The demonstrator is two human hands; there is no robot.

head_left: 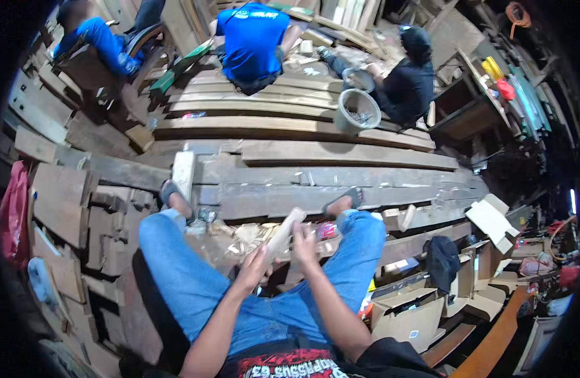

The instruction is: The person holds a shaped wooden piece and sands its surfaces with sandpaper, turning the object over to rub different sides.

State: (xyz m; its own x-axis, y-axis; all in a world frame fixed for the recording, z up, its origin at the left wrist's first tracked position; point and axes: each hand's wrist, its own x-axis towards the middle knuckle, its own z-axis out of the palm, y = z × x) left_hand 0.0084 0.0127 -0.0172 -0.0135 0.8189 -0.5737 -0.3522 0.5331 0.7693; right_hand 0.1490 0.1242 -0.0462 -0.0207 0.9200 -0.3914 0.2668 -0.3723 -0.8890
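Note:
My left hand (255, 268) is closed around a pale, narrow strip of wood (280, 233), held at a slant between my knees. My right hand (304, 246) is beside the strip's upper end; its fingers are blurred, so I cannot tell whether they grip it. Scattered offcuts and shavings (246, 234) lie below, between my sandalled feet.
Three people sit ahead: two in blue shirts (252, 47) (101, 47), one in dark clothes (409, 88) beside a grey bucket (353, 126). Long boards (353, 157) cross the middle. Stacked wood (57, 201) is at left; open cardboard boxes (403, 321) and a black cloth (441, 258) are at right.

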